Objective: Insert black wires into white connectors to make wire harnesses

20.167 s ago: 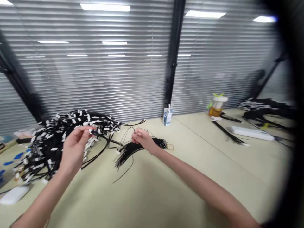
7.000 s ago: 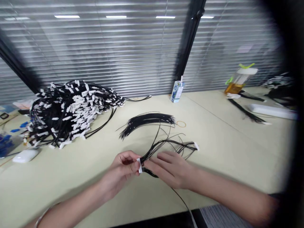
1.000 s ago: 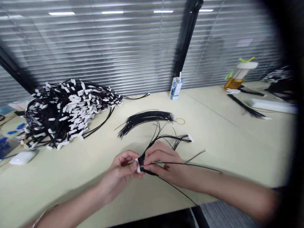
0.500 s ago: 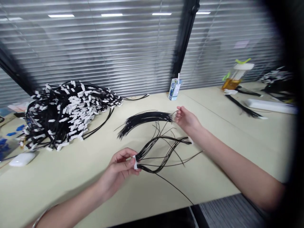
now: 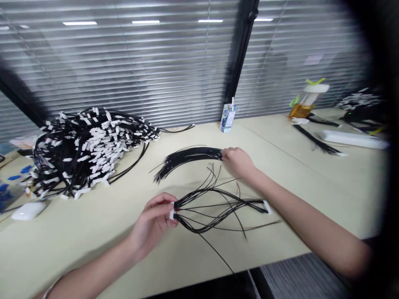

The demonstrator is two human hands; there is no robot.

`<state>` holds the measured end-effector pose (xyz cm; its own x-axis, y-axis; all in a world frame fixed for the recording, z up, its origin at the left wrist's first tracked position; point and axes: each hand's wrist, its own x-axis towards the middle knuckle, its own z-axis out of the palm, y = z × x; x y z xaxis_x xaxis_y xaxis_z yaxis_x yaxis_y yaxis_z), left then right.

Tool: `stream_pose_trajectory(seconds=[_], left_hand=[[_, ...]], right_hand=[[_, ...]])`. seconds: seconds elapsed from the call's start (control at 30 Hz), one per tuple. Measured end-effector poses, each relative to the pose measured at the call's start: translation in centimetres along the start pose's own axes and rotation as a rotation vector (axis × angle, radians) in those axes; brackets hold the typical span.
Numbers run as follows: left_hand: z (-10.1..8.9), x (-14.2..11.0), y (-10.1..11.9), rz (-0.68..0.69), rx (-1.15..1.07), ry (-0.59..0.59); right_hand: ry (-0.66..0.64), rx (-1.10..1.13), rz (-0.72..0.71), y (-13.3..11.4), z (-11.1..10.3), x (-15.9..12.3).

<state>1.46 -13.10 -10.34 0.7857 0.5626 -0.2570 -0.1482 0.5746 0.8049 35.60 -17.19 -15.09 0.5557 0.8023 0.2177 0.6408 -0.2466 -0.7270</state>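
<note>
White plastic right up front: the left hand (image 5: 152,220) has a small connector (image 5: 171,210) pinched between thumb and fingers, wires leaving it on the right. From that grip the black wire harness (image 5: 202,229) runs off rightward over the tabletop (image 5: 93,236), parting into two bowed strands with several loose ends straying, and gathering again at a second white connector (image 5: 267,207) just beside the right forearm (image 5: 293,211). Further out, here's the relation to watch: the right hand (image 5: 240,161), fingers curled closely in, is at the right-hand tip of the bundle of loose black wires (image 5: 193,153). Has it got hold of one? Can't tell; the fingertips don't show clearly. That bundle lies to the right hand's left, long axis crosswise in a shallow arch, and beyond the left hand, well apart from it, so the right is clearly nearer. Out past the left hand, to its left, a big heap of white-tipped cables (image 5: 106,143); beyond the right hand, a drink carton (image 5: 227,118); far off to its right, a lidded jug of amber liquid (image 5: 301,110).
</note>
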Motion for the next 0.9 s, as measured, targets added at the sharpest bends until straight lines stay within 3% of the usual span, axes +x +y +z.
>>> stream_pose_trajectory(seconds=[0.13,0.27,0.4,0.53,0.73,0.9], left_hand=[[0.0,0.2,-0.1,0.017,0.012,0.018],[0.0,0.3,-0.4,0.019,0.048,0.028],[0.2,0.2,-0.7,-0.003,0.077,0.034],[0.3,0.0,-0.9,-0.017,0.096,0.048],[0.2,0.2,-1.1,-0.03,0.116,0.055],[0.1,0.2,-1.1,-0.029,0.123,0.046]], right_hand=[[-0.013,0.12,-0.004,-0.5,-1.0,0.5],[-0.03,0.411,-0.028,-2.6,-1.4,0.2],[-0.091,0.717,-0.056,-5.6,-0.7,-1.8],[-0.204,0.887,-0.096,-9.0,0.1,-5.2],[-0.324,0.842,-0.253,-13.5,0.3,-10.2],[-0.31,0.635,-0.339,-14.2,1.1,-12.0]])
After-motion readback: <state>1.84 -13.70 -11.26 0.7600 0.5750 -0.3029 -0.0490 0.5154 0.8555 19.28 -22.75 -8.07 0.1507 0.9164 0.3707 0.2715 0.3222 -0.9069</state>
